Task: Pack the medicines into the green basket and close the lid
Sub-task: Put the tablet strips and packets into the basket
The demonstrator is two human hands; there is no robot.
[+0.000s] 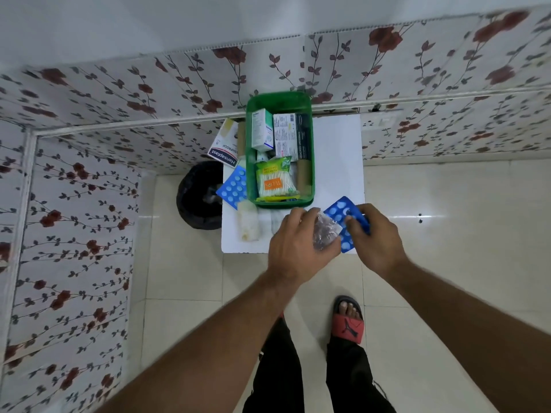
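The green basket (310,162) stands open on a small white table (337,162), holding medicine boxes (262,129) and a pack of cotton buds (274,181). My left hand (295,242) grips a clear plastic packet (326,232) near the table's front edge. My right hand (375,234) holds a blue blister strip (340,211) right beside it. Left of the basket lie a Hansaplast box (223,144), another blue blister strip (234,187) and a white gauze roll (247,222). No lid is visible.
A black-lined bin (198,198) sits on the floor left of the table. Flower-patterned walls close in behind and on the left. My foot in a red sandal (348,321) stands on pale floor tiles below the table.
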